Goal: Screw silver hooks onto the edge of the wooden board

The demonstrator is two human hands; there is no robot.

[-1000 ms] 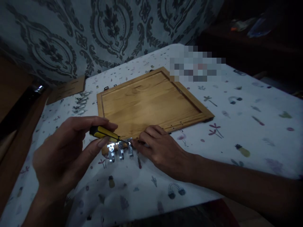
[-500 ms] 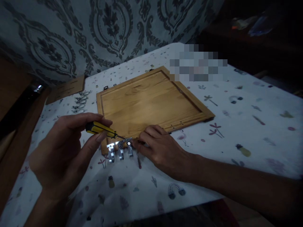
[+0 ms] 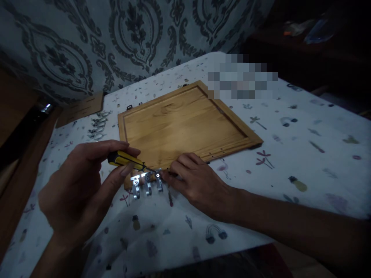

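Note:
My left hand is closed around the yellow and black handle of a screwdriver, thumb below and fingers above. The screwdriver's tip points down to the right and meets the right end of a shiny metal hook rail with three hooks. This rail lies along the near left edge of a framed wooden panel. Curled fingers of my right hand press at the rail's right end, against the panel's near edge. Those fingertips are partly hidden, as is the exact spot where the tip seats.
Several metal hooks lie left of the panel, in front of a piece of brown cardboard. A patterned white cloth covers the table. Patterned fabric rises behind it. A blurred-out patch hides something at the back right.
My left hand and the screwdriver have shifted slightly to the right and down, and the handle has turned a little. My right hand, the hook rail and the panel stay in place.

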